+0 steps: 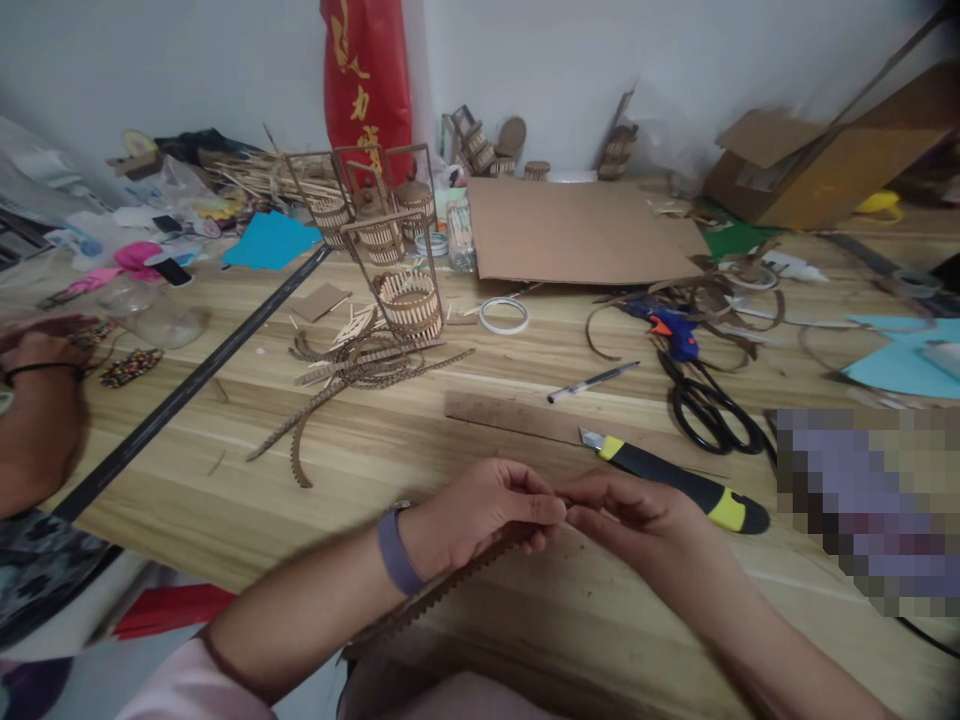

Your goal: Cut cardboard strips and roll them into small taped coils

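Observation:
My left hand (499,510), with a purple band at the wrist, is closed in a pinch on a notched brown cardboard strip (450,588). The toothed edge of the strip runs from under the palm down toward the table's near edge. My right hand (637,515) meets it fingertip to fingertip, pinching a small brown bit that looks like the strip's end; fingers hide most of it. Just beyond the right hand lies a yellow-and-black utility knife (667,475), blade out. Behind the knife is a flat brown cardboard strip (510,418).
Black scissors (716,415), a blue glue gun (679,335) and a pen (592,382) lie at right. Notched strips (360,365) surround a small slatted basket (409,305). A cardboard sheet (585,230) lies behind. Another person's arm (41,420) rests at far left.

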The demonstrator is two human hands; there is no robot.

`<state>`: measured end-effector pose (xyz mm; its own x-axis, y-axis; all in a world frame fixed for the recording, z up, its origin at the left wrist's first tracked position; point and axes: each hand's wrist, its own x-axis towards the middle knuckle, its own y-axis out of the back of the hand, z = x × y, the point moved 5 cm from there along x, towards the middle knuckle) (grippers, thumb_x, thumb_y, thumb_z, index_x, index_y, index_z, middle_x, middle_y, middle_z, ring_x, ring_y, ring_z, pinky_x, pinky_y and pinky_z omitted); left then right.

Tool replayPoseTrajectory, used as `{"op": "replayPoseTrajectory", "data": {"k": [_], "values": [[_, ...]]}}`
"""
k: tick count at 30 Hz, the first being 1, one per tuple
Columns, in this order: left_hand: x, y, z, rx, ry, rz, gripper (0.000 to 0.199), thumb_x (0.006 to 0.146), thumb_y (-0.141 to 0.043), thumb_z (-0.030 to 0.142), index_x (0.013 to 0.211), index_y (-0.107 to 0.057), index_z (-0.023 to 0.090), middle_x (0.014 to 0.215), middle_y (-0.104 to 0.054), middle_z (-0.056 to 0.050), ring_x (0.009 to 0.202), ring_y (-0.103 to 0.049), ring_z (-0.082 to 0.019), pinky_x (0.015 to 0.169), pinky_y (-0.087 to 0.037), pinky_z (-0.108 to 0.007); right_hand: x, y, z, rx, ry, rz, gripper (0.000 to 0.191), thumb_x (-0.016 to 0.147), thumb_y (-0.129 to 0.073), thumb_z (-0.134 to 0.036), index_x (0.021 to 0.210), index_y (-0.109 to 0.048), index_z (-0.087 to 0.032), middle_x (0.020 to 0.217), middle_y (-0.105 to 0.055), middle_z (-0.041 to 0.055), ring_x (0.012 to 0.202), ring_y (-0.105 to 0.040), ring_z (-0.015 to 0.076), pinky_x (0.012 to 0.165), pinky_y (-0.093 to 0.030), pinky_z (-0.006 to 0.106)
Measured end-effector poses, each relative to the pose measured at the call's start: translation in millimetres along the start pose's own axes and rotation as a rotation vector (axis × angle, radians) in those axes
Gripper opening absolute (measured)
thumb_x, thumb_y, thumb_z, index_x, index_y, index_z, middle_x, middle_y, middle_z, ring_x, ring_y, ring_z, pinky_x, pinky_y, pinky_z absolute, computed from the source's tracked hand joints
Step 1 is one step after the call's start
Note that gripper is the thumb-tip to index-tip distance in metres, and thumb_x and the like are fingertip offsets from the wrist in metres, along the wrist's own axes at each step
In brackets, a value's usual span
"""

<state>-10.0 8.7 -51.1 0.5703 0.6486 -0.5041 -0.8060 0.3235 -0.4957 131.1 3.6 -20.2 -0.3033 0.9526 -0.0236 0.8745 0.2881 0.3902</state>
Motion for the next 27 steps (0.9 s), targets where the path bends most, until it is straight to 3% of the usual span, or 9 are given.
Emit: {"op": "replayPoseTrajectory", "data": {"k": [5, 8, 15, 21, 27], "values": [[-1.2, 1.9, -1.4, 0.086, 0.064, -0.004, 0.041, 0.049, -0.088, 0.038, 0.065, -0.058, 0.014, 0.055, -0.061, 0.003, 0.047, -0.049, -0.007, 0.050, -0.032, -0.023, 0.5, -7.4, 3.4, 0.187, -0.090, -0.144, 0.014, 0.081, -0.063, -0.031, 0.084, -0.073, -0.022, 0.077, -0.078, 0.0037, 0.071, -0.073, 0.0181, 0.065, -0.057, 0.027], [-1.6, 2.8, -1.8, 0.119, 0.072, -0.006, 0.039, 0.051, -0.088, 0.036, 0.065, -0.058, 0.014, 0.057, -0.061, 0.003, 0.049, -0.050, -0.007, 0.051, -0.033, -0.024, 0.8, -8.7, 5.8, 0.167, -0.098, -0.182, 0.014, 0.081, -0.062, -0.030, 0.083, -0.071, -0.020, 0.075, -0.077, 0.0040, 0.069, -0.072, 0.0178, 0.061, -0.055, 0.026], [-3.1, 3.2, 2.4, 0.173, 0.052, -0.037, 0.043, 0.053, -0.087, 0.045, 0.065, -0.060, 0.013, 0.058, -0.061, 0.003, 0.051, -0.051, -0.007, 0.050, -0.034, -0.023, 2.8, 0.6, -0.4, -0.175, 0.045, -0.081, 0.013, 0.077, -0.058, -0.025, 0.073, -0.069, -0.021, 0.064, -0.068, 0.0000, 0.059, -0.063, 0.0146, 0.055, -0.048, 0.024], [-3.4, 2.2, 5.8, 0.196, 0.043, -0.058, 0.049, 0.049, -0.088, 0.051, 0.065, -0.061, 0.013, 0.056, -0.061, 0.004, 0.049, -0.050, -0.006, 0.047, -0.034, -0.022, 2.7, 1.3, -0.3, -0.167, 0.081, -0.060, 0.012, 0.077, -0.057, -0.023, 0.073, -0.069, -0.021, 0.064, -0.066, -0.0004, 0.059, -0.061, 0.0132, 0.055, -0.048, 0.023], [-2.9, 2.0, 4.2, 0.199, 0.049, -0.109, 0.043, 0.054, -0.087, 0.046, 0.069, -0.062, 0.014, 0.055, -0.061, 0.004, 0.047, -0.050, -0.006, 0.046, -0.035, -0.021, -0.6, 0.8, -3.6, -0.102, 0.125, -0.042, 0.011, 0.078, -0.059, -0.023, 0.076, -0.070, -0.021, 0.065, -0.066, 0.0003, 0.058, -0.059, 0.0126, 0.056, -0.049, 0.023]]}}
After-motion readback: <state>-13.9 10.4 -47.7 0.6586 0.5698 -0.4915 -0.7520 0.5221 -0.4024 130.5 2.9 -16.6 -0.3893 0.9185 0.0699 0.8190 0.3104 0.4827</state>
